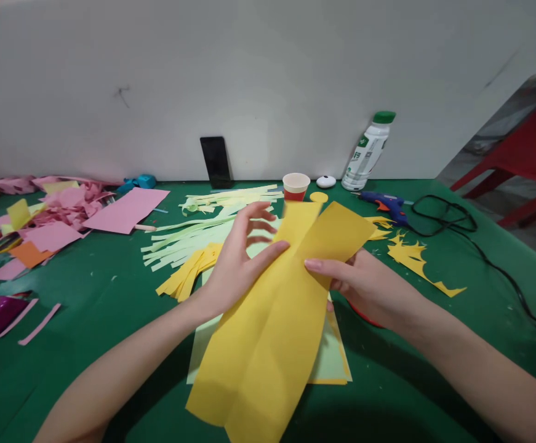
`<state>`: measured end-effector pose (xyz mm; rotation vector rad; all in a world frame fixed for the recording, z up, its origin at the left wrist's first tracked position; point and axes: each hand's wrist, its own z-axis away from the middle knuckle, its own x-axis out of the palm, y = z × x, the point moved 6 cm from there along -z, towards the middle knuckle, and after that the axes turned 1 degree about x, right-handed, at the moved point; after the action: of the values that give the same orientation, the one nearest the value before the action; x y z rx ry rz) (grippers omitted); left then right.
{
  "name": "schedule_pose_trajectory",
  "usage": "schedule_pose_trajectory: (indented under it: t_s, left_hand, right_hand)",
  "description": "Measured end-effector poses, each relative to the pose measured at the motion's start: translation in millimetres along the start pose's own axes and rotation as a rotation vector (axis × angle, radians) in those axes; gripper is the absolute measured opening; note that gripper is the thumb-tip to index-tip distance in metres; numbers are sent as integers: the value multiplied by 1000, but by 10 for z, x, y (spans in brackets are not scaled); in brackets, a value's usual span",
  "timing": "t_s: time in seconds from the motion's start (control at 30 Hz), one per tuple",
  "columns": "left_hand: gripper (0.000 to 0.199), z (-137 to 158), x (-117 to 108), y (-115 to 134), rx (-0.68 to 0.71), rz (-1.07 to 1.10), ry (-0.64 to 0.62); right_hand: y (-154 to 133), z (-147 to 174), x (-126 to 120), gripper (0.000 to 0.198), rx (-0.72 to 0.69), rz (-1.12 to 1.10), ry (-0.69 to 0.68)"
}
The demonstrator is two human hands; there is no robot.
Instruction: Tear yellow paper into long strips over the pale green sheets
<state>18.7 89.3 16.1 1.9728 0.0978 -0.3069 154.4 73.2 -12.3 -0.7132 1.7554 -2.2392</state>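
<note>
Both hands hold a folded sheet of yellow paper [272, 332] raised over the green table. My left hand [237, 264] presses its thumb on the upper left of the paper, the other fingers curving toward its far side. With thumb in front and fingers behind, my right hand [360, 277] pinches the upper right, where a flap angles outward. Beneath lies a stack of pale green sheets [198, 351] with an orange-yellow edge showing. Left of the paper are fringed yellow strips [189, 271] and pale green fringed strips [180, 240]. A red curved edge [367, 315] peeks out under my right hand.
At the back stand a phone [215, 162], a paper cup [295, 184], a white case [325, 181] and a leaning bottle [368, 152]. A blue glue gun [385, 206] with a trailing cord and yellow scraps [410, 255] lie right. Pink paper pieces [127, 210] crowd the left.
</note>
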Motion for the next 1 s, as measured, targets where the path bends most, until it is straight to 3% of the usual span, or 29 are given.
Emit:
schedule_pose_trajectory:
  t_s: [0.1,0.2,0.4,0.57,0.63,0.7,0.8,0.93,1.0]
  left_hand:
    - [23,31,18,170,235,-326,-28]
    - [27,77,51,257,281,-434,-114]
    - [43,189,138,297,0,-277,-330]
    - [33,254,187,323,-134,18,-453]
    - [31,265,177,291,-182,109,-462]
    - [30,273,159,235,-248,209,-454]
    - [30,290,175,154,-359,420,-482]
    - [32,337,284,97,-471,645,-604]
    - [26,356,319,31,-542,647,-591]
  right_hand:
    - [-27,8,-1,20,-53,-3,77]
    - [-65,46,-8,21,-75,-32,157]
    - [-23,130,95,28,6,91,27]
    - [-115,165,104,23,-92,216,22]
    - [-210,169,79,20,-180,301,96]
    - [-321,188,-2,19,-295,371,264]
    - [-411,219,-108,29,-405,390,435]
    - [-348,166,-75,21,-323,324,297]
    - [-296,148,-41,18,-247,334,245]
